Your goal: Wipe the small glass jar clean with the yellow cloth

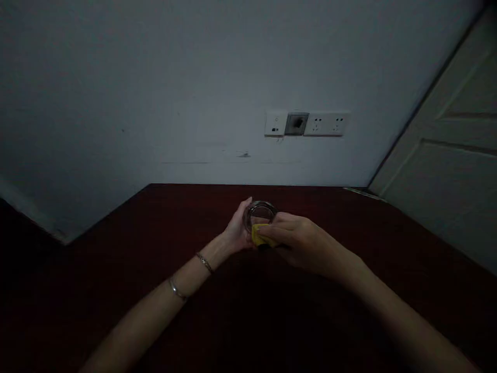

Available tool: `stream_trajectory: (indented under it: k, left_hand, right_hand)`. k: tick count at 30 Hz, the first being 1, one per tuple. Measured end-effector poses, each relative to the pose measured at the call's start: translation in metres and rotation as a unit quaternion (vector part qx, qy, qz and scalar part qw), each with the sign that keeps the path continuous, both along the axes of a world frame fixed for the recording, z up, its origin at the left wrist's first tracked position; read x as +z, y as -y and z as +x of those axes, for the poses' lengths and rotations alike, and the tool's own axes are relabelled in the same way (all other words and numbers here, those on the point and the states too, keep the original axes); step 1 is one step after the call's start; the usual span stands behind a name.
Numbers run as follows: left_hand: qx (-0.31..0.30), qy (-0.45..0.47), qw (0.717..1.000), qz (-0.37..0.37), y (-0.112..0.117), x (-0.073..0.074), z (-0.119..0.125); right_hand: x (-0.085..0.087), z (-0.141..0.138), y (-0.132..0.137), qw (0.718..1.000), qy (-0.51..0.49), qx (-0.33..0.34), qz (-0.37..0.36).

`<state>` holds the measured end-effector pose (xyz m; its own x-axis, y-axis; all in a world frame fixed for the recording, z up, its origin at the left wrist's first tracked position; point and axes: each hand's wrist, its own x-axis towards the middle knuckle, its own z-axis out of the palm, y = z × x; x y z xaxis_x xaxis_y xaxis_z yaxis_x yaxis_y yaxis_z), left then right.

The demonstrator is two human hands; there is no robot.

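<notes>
A small round container of clear glass [261,203], with a thick shiny rim, is tilted so that its opening faces me. My left hand [238,228] is wrapped around its left side, with the thumb up along the edge. Between the closed fingers of my right hand [297,235] is a yellow sponge [259,236], dark along its bottom edge. The sponge is at the lower front of the glass rim; whether it reaches inside cannot be made out. My right fingers partly cover both things.
Beneath my hands is a dark red-brown tabletop [186,207], its back edge close to a pale wall [186,88]. On the wall sits a row of sockets [324,124]. A panelled door [454,150] stands at the right. The light is dim.
</notes>
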<state>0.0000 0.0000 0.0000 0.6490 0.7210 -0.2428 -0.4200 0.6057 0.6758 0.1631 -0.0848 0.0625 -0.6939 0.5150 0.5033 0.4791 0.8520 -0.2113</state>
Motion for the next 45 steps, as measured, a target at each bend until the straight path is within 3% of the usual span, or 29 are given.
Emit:
stream_trajectory:
  k: [2, 5, 8, 10, 17, 26, 30, 36, 39, 42, 45]
  left_hand:
    - [-0.027, -0.019, 0.999, 0.001, -0.003, -0.006, -0.003]
    - [-0.088, -0.036, 0.995, 0.006, -0.006, -0.011, -0.005]
    - [-0.147, -0.039, 0.988, 0.01, -0.007, -0.013, -0.003]
    - [-0.155, -0.039, 0.987, 0.012, -0.007, -0.014, -0.001]
    - [-0.157, -0.037, 0.987, 0.026, -0.002, -0.018, 0.006]
    - [-0.055, -0.036, 0.998, -0.014, -0.005, -0.012, 0.003]
    - [-0.013, 0.012, 1.0, -0.026, -0.006, -0.011, 0.007]
    - [-0.005, 0.018, 1.0, -0.017, -0.005, -0.012, 0.009]
    - [-0.044, -0.004, 0.999, 0.003, -0.005, -0.015, 0.006]
    - [-0.117, -0.026, 0.992, 0.033, -0.002, -0.016, 0.004]
    - [-0.14, -0.033, 0.988, 0.062, 0.002, -0.016, 0.005]
  right_hand:
    - [0.002, 0.004, -0.001, 0.998, 0.024, 0.011, -0.053]
    - [0.004, 0.012, -0.006, 0.999, -0.001, 0.001, -0.053]
    - [0.001, 0.022, -0.016, 0.995, -0.087, -0.034, 0.038]
    - [-0.003, 0.028, -0.022, 0.988, -0.104, -0.052, 0.104]
    - [-0.02, 0.021, -0.029, 0.982, -0.002, -0.032, 0.186]
    - [-0.009, 0.008, -0.014, 0.992, 0.063, -0.015, 0.105]
    - [-0.01, 0.005, -0.011, 0.995, 0.08, -0.02, 0.062]
    - [-0.001, 0.008, -0.003, 0.996, 0.057, 0.021, -0.059]
    - [0.006, 0.013, -0.003, 0.995, 0.035, 0.043, -0.082]
    - [0.003, 0.018, -0.008, 1.0, -0.027, 0.004, 0.004]
    - [-0.007, 0.019, -0.015, 0.989, -0.06, -0.05, 0.124]
